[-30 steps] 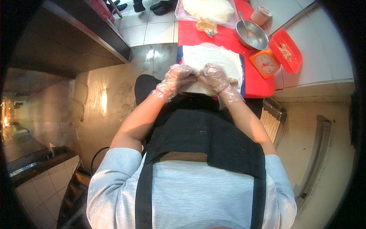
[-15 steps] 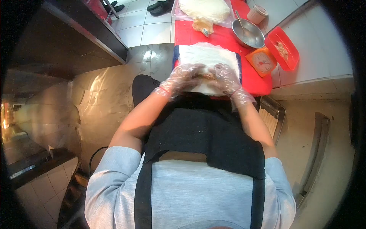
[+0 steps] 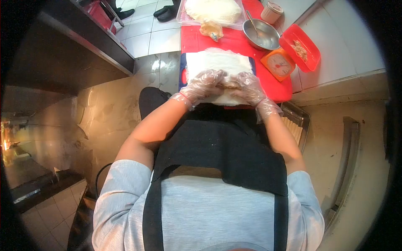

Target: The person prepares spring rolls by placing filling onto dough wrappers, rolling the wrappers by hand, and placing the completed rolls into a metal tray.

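In the head view, a stack of thin white wrapper sheets (image 3: 217, 62) lies on a blue-edged board (image 3: 183, 62) at the near end of the red table. My left hand (image 3: 206, 85), in a clear plastic glove, closes on the left part of the near wrapper. Opposite it, my right hand (image 3: 250, 88), gloved the same way, grips the right part. Between the fingers shows a strip of brownish filling (image 3: 229, 84), partly covered by the gloves and the wrapper. The fingertips of both hands are hard to make out.
Beyond the board sit a knotted plastic bag (image 3: 212, 30) and a clear tub of white dough (image 3: 214, 10). To the right are a steel bowl (image 3: 268, 37) with a spoon, an orange scale (image 3: 279, 65) and a red container (image 3: 310, 50). A tray of pale rolls (image 3: 293, 127) stands lower right.
The view has shifted slightly, so the table appears further left. Both hands stay at the wrapper, drawn in a little around the filling.
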Tool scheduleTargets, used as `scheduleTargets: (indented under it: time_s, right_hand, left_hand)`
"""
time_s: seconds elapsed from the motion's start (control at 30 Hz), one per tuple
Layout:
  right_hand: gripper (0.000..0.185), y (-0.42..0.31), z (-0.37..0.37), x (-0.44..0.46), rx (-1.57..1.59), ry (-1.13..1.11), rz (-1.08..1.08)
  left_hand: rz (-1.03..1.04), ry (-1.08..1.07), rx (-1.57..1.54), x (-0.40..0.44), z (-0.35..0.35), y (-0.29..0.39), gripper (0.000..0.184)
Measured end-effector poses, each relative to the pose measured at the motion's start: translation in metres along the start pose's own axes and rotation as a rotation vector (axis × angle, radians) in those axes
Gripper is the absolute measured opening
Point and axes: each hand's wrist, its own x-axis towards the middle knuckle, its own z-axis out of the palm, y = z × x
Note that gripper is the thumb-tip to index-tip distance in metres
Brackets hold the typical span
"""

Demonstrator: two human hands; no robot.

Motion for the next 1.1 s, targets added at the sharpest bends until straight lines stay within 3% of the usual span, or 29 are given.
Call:
scheduleTargets:
  time_s: [0.13, 0.23, 0.3, 0.33, 0.4, 0.43, 0.5, 0.53, 0.67, 0.77, 0.87, 0.97, 1.1]
  right_hand:
    - [0.030, 0.014, 0.001, -0.013, 0.155, -0.115, 0.143]
    - [0.036, 0.023, -0.007, -0.018, 0.231, -0.105, 0.133]
    - [0.038, 0.032, -0.004, -0.025, 0.131, 0.024, 0.039]
    - [0.037, 0.034, -0.006, -0.026, 0.157, -0.033, 0.059]
    - [0.036, 0.037, -0.016, -0.031, 0.203, -0.148, 0.105]
    - [0.036, 0.036, -0.017, -0.033, 0.203, -0.076, 0.093]
    - [0.036, 0.036, -0.019, -0.034, 0.204, 0.070, 0.066]
    - [0.034, 0.038, -0.020, -0.035, 0.195, 0.029, 0.053]
    - [0.030, 0.051, -0.025, -0.036, 0.186, -0.092, 0.006]
    - [0.028, 0.040, -0.034, -0.035, 0.279, 0.030, 0.041]
    - [0.025, 0.025, -0.037, -0.036, 0.305, 0.150, 0.061]
    - [0.018, 0.013, -0.027, -0.032, 0.271, 0.198, 0.057]
    - [0.013, 0.012, -0.008, -0.031, 0.221, 0.149, 0.045]
  left_hand:
    - [-0.009, 0.075, 0.012, 0.005, 0.007, 0.016, 0.033]
    - [-0.320, 0.007, -0.697, 0.009, 0.006, 0.015, 0.028]
    - [-0.108, -0.034, -0.201, 0.013, 0.007, 0.031, 0.025]
    - [-0.001, -0.054, 0.045, 0.015, 0.006, 0.040, 0.024]
    - [-0.018, -0.004, -0.119, 0.021, 0.031, 0.018, 0.023]
    - [-0.029, 0.024, -0.195, 0.023, 0.030, 0.019, 0.023]
    - [0.178, 0.013, -0.032, 0.028, 0.033, 0.024, 0.022]
    - [0.281, 0.008, 0.050, 0.031, 0.032, 0.033, 0.022]
    - [0.037, -0.067, -0.075, 0.039, 0.034, 0.058, 0.024]
    - [0.233, -0.077, 0.163, 0.034, 0.008, 0.075, 0.026]
    - [0.372, 0.081, -0.009, 0.033, 0.010, 0.035, 0.027]
    - [0.072, -0.121, 0.036, 0.020, 0.007, 0.010, 0.024]
    - [0.294, 0.048, 0.041, 0.015, 0.022, 0.007, 0.011]
